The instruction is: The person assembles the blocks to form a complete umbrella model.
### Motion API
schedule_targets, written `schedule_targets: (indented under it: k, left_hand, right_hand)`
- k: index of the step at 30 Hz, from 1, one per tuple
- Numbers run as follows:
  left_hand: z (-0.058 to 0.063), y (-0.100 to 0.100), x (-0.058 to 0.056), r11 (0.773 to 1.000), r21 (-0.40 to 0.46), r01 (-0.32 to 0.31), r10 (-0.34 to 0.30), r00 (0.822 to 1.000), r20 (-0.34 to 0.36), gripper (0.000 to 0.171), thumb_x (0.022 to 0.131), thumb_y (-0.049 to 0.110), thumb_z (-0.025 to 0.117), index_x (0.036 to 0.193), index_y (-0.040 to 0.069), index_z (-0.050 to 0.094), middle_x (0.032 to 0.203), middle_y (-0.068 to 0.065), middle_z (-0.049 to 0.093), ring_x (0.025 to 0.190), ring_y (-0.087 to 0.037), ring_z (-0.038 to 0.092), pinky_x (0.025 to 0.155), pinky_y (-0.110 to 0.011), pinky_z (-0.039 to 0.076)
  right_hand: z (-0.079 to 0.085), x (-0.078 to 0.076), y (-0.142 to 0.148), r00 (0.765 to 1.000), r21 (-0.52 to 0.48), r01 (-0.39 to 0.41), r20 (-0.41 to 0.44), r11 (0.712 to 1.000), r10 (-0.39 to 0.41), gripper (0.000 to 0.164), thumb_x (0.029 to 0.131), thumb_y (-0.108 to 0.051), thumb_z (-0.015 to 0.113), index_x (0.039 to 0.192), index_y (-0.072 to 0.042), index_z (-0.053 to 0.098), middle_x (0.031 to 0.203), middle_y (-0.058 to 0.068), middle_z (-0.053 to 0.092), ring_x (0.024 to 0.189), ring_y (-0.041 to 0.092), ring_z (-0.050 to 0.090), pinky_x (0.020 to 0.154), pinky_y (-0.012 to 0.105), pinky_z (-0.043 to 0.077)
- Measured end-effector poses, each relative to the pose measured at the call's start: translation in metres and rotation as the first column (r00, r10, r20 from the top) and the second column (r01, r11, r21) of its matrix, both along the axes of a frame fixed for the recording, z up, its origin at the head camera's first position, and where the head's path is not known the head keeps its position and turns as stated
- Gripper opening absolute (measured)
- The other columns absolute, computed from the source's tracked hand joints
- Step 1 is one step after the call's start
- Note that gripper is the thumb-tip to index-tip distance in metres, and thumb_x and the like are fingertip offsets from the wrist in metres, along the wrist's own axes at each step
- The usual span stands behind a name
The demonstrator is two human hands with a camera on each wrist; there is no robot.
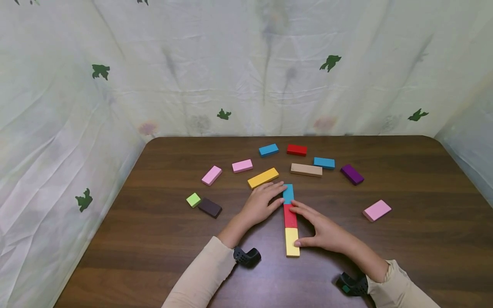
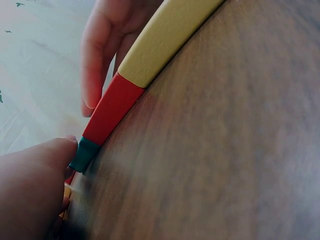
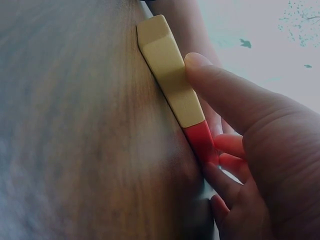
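Observation:
A straight row of three flat blocks lies end to end in front of me: blue [image 1: 288, 193] at the far end, red [image 1: 290, 216] in the middle, yellow [image 1: 292, 242] nearest. My left hand [image 1: 262, 203] rests along the row's left side, its fingertips and thumb tip right at the blue block. On the other side is my right hand [image 1: 325, 231], thumb against the yellow block [image 3: 167, 75] and fingertips at the red block [image 3: 201, 141]. The left wrist view shows the left thumb [image 2: 50, 155] beside the blue-green block end [image 2: 85, 154].
Behind the row lie an orange block [image 1: 263, 178], a tan block [image 1: 306, 170], two more blue blocks [image 1: 268, 149] and another red one [image 1: 297, 149]. Pink [image 1: 212, 175], green [image 1: 193, 200] and dark [image 1: 210, 208] blocks are left; purple [image 1: 352, 174] and pink [image 1: 377, 210] ones lie right.

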State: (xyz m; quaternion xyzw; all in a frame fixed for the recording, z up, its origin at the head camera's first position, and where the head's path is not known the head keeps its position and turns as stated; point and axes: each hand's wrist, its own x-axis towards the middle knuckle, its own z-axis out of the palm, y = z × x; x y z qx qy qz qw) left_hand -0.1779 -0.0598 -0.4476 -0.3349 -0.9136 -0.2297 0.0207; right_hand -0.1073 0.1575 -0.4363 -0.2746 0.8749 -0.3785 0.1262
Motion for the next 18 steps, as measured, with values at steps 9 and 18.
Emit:
schedule_targets:
  k: [9,18]
  left_hand:
    - [-0.002,-0.0015,0.0001,1.0,0.026,-0.009,0.008,1.0,0.03,0.04,0.094,0.031,0.046,0.133,0.02,0.046,0.136,0.003,0.041,0.125,-0.02,0.034,0.101,-0.041,0.023]
    - [-0.0018,-0.0013,-0.0003,0.999,0.042,-0.001,0.0,1.0,0.013,0.04,0.093,0.032,0.047,0.131,0.02,0.048,0.135,0.003,0.043,0.124,-0.019,0.036,0.101,-0.041,0.025]
  right_hand:
    - [0.0012,0.0009,-0.0012,1.0,-0.002,-0.006,-0.012,1.0,0.006,0.084,0.069,-0.054,0.069,0.136,-0.017,0.037,0.145,0.001,0.023,0.129,0.024,0.025,0.097,0.05,0.028]
    - [-0.0001,0.0003,-0.0018,1.0,-0.013,0.008,-0.014,1.0,-0.008,0.081,0.069,-0.053,0.07,0.135,-0.02,0.038,0.144,-0.003,0.023,0.129,0.018,0.024,0.098,0.047,0.028]
